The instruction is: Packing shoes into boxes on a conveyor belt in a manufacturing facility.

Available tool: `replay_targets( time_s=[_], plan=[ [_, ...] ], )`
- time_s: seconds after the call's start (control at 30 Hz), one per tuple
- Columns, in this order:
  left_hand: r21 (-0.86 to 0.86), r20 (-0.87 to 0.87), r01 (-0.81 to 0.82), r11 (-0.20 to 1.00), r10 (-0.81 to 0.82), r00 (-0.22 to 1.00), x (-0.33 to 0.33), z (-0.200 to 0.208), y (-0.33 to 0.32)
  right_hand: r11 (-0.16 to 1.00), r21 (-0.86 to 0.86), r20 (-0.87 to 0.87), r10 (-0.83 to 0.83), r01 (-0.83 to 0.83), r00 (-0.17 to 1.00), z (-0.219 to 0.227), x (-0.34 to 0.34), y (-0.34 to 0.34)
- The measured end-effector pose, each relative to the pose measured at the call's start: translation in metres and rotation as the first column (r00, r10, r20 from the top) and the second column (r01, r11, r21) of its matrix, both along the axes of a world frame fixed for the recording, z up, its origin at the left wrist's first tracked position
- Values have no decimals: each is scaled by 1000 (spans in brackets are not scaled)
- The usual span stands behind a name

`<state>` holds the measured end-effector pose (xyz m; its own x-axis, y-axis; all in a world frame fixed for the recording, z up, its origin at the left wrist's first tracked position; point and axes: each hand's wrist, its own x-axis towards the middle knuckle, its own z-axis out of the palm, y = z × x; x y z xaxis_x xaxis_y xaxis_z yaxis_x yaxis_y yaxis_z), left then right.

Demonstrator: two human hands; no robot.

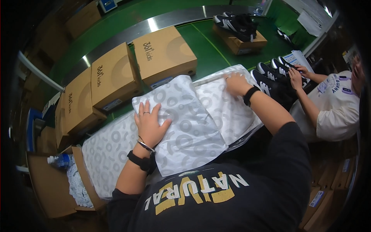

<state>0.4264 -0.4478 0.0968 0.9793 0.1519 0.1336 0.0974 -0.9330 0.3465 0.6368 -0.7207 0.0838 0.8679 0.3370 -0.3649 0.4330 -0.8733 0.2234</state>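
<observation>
White wrapping paper with grey rings and dashes [112,150] lies in a long pile in front of me. On top, a loose sheet [185,120] lies at an angle, its near edge reaching my shirt. My left hand [149,124] rests on this sheet's left part, fingers spread. At the pile's far right, my right hand [237,84] touches the paper with its fingers bent together. Whatever is between those fingertips is hidden. Clear plastic shows along the pile's right edge.
Brown shoe boxes [164,52] stand beyond the paper on a green table. Black-and-white sneakers [270,79] line up at right, where a co-worker's hands [297,75] touch them. More sneakers [236,27] sit on a box farther back. An open carton [50,185] holds crumpled paper and a bottle.
</observation>
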Motion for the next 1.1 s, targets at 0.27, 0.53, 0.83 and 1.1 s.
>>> replay_targets(
  time_s=[0.27,0.53,0.83,1.1],
  plan=[
    [-393,-33,-175,903,176,984,44,-21,78,993,44,-244,116,-108,963,36,57,24],
    [-944,-300,-322,-68,-225,927,130,-62,114,828,530,190,94,-183,977,-56,79,150],
    [-942,-210,-128,310,-250,945,94,-34,115,-226,933,-350,-379,280,857,-33,47,129],
    [-758,222,-7,653,268,938,44,23,66,-21,757,-653,-34,653,756,-9,-5,62]
  ],
)
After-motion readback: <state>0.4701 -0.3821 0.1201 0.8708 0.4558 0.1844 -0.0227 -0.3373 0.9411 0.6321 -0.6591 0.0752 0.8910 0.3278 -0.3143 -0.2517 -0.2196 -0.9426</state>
